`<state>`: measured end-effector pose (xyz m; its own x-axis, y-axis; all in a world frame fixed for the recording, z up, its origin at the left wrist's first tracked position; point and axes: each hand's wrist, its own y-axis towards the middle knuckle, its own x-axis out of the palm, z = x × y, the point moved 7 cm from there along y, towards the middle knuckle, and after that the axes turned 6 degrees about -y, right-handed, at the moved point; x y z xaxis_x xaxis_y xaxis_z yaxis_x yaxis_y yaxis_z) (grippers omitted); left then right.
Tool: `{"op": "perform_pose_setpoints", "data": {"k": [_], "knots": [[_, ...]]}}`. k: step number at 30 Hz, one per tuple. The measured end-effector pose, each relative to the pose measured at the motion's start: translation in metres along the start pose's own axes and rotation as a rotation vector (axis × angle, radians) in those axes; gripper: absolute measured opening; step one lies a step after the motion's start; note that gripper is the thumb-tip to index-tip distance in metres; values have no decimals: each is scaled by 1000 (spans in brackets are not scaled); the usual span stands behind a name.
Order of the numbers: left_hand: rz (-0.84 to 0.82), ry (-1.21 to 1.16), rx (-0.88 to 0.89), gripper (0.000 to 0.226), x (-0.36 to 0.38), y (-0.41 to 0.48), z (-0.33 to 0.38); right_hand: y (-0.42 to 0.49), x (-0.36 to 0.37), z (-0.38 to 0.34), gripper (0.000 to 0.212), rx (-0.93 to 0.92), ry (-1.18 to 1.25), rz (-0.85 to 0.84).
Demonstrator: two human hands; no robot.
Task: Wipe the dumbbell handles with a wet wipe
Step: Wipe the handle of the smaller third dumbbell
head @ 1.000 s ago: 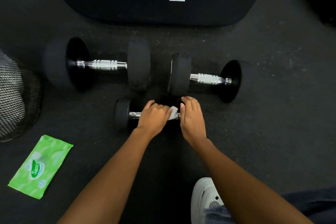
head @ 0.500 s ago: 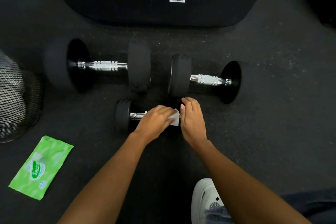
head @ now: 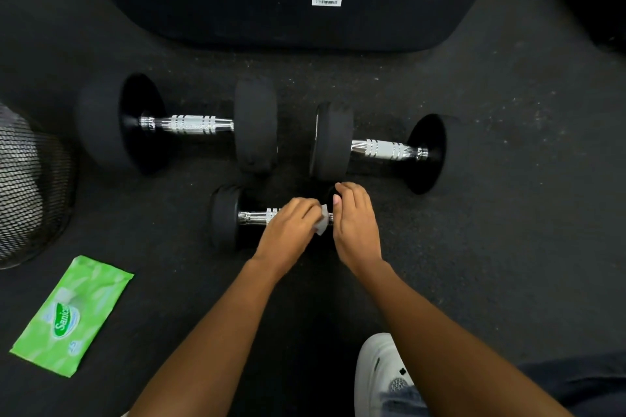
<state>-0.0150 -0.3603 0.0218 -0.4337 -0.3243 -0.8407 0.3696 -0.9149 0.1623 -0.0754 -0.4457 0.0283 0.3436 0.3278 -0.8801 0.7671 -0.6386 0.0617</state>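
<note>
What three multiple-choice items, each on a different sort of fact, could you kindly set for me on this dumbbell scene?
1. Where does the green wipe packet lie?
A. on the floor, at the lower left
B. on a shelf
C. in a drawer

2. How many dumbbells are there?
A. two
B. three
C. four

3. What is the left hand doing?
A. resting open on the floor
B. gripping the packet
C. holding a white wet wipe on the small dumbbell

Answers:
1 A: the packet lies flat on the dark floor.
2 B: the left large dumbbell and the right large dumbbell lie behind the small dumbbell.
3 C: its fingers curl round the wipe at the chrome handle.
</note>
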Motion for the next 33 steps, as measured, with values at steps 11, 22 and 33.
{"op": "perform_pose_setpoints", "data": {"k": [11, 22, 33], "knots": [[-16, -71, 18, 29, -10, -13, -18, 1, 0, 0, 50, -8, -6, -3], [-140, -127, -132, 32, 10, 13, -13, -1, 0, 0, 50, 4, 17, -19], [-203, -15, -245, 45, -3, -4, -44, 0, -1, -1, 50, -10, -12, -11]]}}
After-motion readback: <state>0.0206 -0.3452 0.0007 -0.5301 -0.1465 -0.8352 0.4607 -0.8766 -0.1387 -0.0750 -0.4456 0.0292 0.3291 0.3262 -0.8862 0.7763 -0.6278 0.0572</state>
